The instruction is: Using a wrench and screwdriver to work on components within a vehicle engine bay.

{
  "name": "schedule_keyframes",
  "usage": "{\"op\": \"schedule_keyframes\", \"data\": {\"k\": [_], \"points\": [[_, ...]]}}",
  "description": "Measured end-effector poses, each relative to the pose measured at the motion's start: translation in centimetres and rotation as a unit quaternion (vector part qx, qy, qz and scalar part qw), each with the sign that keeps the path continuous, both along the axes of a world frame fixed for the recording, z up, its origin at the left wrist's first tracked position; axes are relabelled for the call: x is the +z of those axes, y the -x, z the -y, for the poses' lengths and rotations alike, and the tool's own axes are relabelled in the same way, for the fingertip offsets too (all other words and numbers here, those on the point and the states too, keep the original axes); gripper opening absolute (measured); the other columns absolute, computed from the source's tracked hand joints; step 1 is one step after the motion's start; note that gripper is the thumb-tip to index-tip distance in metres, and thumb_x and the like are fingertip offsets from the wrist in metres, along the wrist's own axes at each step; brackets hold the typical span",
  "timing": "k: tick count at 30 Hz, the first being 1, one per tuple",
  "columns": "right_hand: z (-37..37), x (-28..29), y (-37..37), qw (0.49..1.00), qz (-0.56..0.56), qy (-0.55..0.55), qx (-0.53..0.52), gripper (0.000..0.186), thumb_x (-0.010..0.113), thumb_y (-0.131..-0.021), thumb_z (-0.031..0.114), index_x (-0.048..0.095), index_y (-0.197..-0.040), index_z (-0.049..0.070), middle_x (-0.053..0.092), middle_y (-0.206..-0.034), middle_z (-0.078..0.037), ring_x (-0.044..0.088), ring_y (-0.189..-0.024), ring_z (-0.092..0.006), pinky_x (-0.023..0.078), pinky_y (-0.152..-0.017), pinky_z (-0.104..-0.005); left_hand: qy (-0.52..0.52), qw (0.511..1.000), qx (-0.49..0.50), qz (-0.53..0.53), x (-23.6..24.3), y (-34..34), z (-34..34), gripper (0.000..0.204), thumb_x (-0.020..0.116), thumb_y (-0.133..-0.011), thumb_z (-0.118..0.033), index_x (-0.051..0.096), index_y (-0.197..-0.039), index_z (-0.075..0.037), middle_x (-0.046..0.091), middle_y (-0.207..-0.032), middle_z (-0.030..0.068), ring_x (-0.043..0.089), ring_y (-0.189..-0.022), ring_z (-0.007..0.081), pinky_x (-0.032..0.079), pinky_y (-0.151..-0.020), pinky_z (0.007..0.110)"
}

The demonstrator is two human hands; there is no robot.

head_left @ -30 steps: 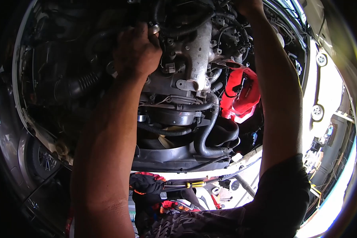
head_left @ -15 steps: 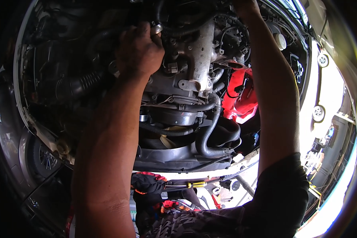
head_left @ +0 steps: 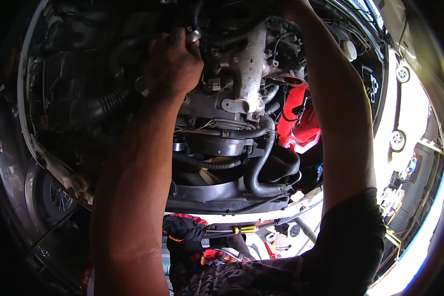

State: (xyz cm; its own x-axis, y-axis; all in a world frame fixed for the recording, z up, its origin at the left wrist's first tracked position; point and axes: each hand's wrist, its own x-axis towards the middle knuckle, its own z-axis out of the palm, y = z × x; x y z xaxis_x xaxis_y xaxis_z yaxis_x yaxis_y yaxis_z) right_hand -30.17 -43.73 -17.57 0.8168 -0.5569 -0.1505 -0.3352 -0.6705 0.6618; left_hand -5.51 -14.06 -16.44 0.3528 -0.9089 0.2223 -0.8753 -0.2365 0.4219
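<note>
an open engine bay (head_left: 74, 89) fills the view, its cast aluminium intake manifold (head_left: 246, 64) in the middle, a black radiator hose (head_left: 261, 163) curving below and a red part (head_left: 296, 118) to the right. the left hand (head_left: 172, 64) is curled shut around a small metal fitting (head_left: 194, 34) at the manifold's top, likely to steady it. the right hand (head_left: 291, 6) reaches past the top edge; i cannot tell its grip. a yellow-handled screwdriver (head_left: 241, 230) lies on the front rail, within reach.

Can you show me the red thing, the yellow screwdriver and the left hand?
Red part (head_left: 293, 123), head view, on its middle.
Screwdriver (head_left: 245, 229), head view, on its yellow handle.
Left hand (head_left: 172, 61), head view, on its back.
</note>
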Motion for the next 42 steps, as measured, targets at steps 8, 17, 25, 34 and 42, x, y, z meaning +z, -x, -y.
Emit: {"op": "schedule_keyframes", "data": {"k": [8, 17, 25, 34, 42], "points": [[-12.0, 8.8, 10.3, 0.921, 0.349, -0.090, -0.147, 0.019, 0.065, -0.092, 0.022, 0.074, -0.100, 0.007, 0.075, -0.098, -0.013, 0.071, -0.088, -0.0256, 0.057, -0.074, -0.0387, -0.023, 1.000, 0.002, -0.010, -0.1, -0.2, 0.4, 0.029, 0.059, -0.099, -0.034, 0.065, -0.113, -0.010, 0.070, -0.113, 0.0159, 0.066, -0.108, 0.0390, 0.054, -0.092, 0.052], [-27.6, -3.9, 24.4, 0.540, 0.570, -0.206, -0.584, 0.013, 0.066, -0.091, 0.014, 0.076, -0.097, 0.008, 0.076, -0.089, -0.011, 0.073, -0.084, -0.0207, 0.056, -0.077, -0.0351, -0.083, 0.996, 0.013, 0.007, 0.4, 0.0, 0.5, 0.040, 0.059, -0.100, -0.039, 0.063, -0.127, -0.010, 0.067, -0.126, 0.0166, 0.061, -0.120, 0.0381, 0.051, -0.100, 0.050], [-25.7, -4.5, 24.0, 0.636, 0.579, -0.256, -0.441, 0.021, 0.059, -0.100, 0.017, 0.075, -0.103, 0.004, 0.075, -0.097, -0.010, 0.073, -0.084, -0.0216, 0.057, -0.071, -0.0373, -0.095, 0.995, 0.029, -0.008, 1.0, 0.3, 0.2, 0.035, 0.062, -0.099, -0.033, 0.064, -0.125, -0.011, 0.066, -0.127, 0.0172, 0.060, -0.122, 0.0399, 0.050, -0.101, 0.050], [-8.5, 5.5, 3.1, 0.947, 0.319, 0.031, 0.024, 0.028, 0.071, -0.088, 0.020, 0.077, -0.115, 0.015, 0.075, -0.103, -0.006, 0.073, -0.094, -0.0201, 0.059, -0.076, -0.0342, -0.087, 0.996, 0.021, -0.019, 1.6, 0.4, 0.0, 0.026, 0.062, -0.099, -0.030, 0.064, -0.117, -0.011, 0.066, -0.122, 0.0141, 0.061, -0.118, 0.0379, 0.052, -0.096, 0.052], [-1.0, 2.1, -9.5, 0.975, 0.170, 0.066, -0.126, 0.029, 0.057, -0.095, 0.018, 0.077, -0.114, 0.013, 0.074, -0.118, -0.013, 0.068, -0.118, -0.0286, 0.056, -0.099, -0.0398, 0.094, 0.995, 0.002, 0.032, -0.2, -0.1, -0.4, 0.018, 0.067, -0.092, -0.027, 0.063, -0.097, -0.011, 0.068, -0.092, 0.0124, 0.067, -0.092, 0.0365, 0.056, -0.079, 0.050]]}}
